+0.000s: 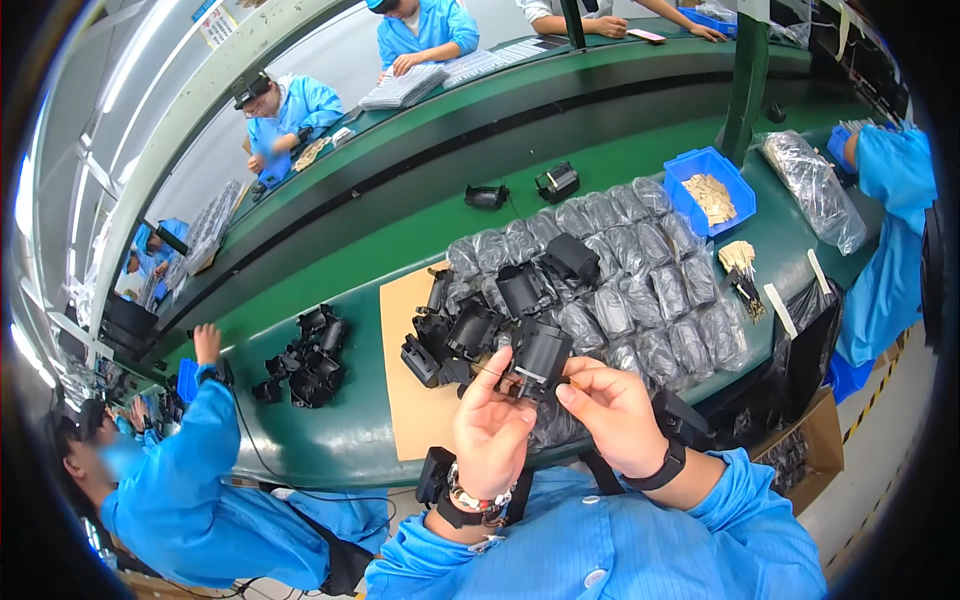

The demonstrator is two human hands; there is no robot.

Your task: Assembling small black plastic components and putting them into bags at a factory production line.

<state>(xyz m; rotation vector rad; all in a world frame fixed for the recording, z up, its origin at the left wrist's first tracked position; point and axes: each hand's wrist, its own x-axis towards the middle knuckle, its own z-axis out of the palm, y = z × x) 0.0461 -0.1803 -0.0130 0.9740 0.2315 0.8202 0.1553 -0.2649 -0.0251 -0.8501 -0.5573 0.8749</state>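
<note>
Between my two hands, just above the near edge of the bench, is a black plastic housing (545,350) with a boxy body and smaller parts at its lower end. My left hand (492,432) holds its lower left side, index finger raised along it and thumb below. At the lower right corner, my right hand (618,418) pinches it between thumb and fingertips; any small part there is too fine to make out. Similar loose housings (472,328) lie in a heap just beyond, on a brown cardboard sheet (405,395) and on plastic-wrapped black pieces (612,310).
A blue bin (745,190) of small tan pieces stands at the far right, near bundled tan-tipped black cables (740,275). Another black pile (305,360) lies left. Two housings (557,182) rest on the green belt (400,235). Co-workers (190,480) sit left and right.
</note>
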